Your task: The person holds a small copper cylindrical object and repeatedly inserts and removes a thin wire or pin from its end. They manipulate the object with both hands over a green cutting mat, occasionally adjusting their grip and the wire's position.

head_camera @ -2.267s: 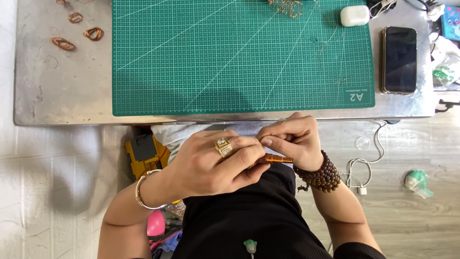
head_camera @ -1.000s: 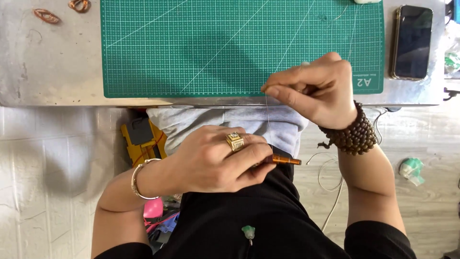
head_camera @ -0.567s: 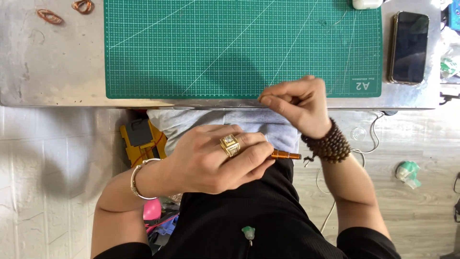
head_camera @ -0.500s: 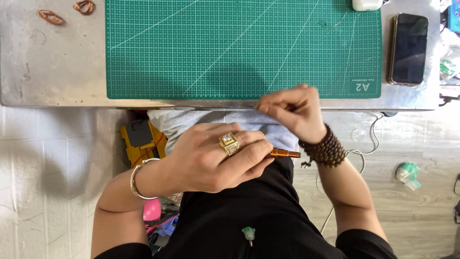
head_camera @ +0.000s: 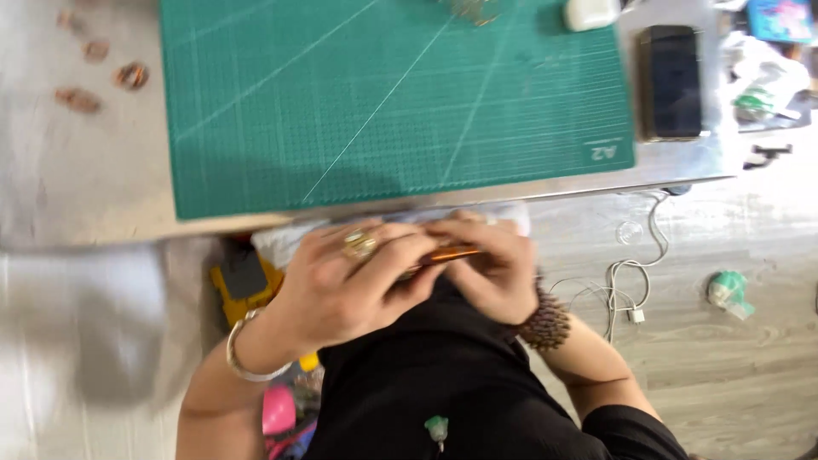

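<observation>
Just below the near edge of the table (head_camera: 102, 196), at the middle of the frame, a person's two hands meet over the lap. The left hand (head_camera: 354, 281), wearing a gold ring and a silver bangle, is curled shut around a slim orange tool (head_camera: 452, 252), of which only a short length shows between the fingers. The right hand (head_camera: 494, 273), with a dark beaded bracelet at the wrist, presses against it from the right, fingertips closed on the same tool; whether a wire or thread runs from it cannot be told through the motion blur.

On the table, the green cutting mat (head_camera: 392, 94) lies bare in front of the hands. A few small copper-coloured wire pieces (head_camera: 102, 77) sit at the upper left of the frame, well apart from the hands, and seem to be pieces already shaped, though the blur leaves that unsure. A dark phone (head_camera: 671, 81) and a white case (head_camera: 590, 13) lie at the upper right. A white cable (head_camera: 626, 294) trails on the wooden floor at right.

Judging by this, the work looks to be mid-course: some pieces set aside, one item in hand off the mat, nothing laid out as finished.
</observation>
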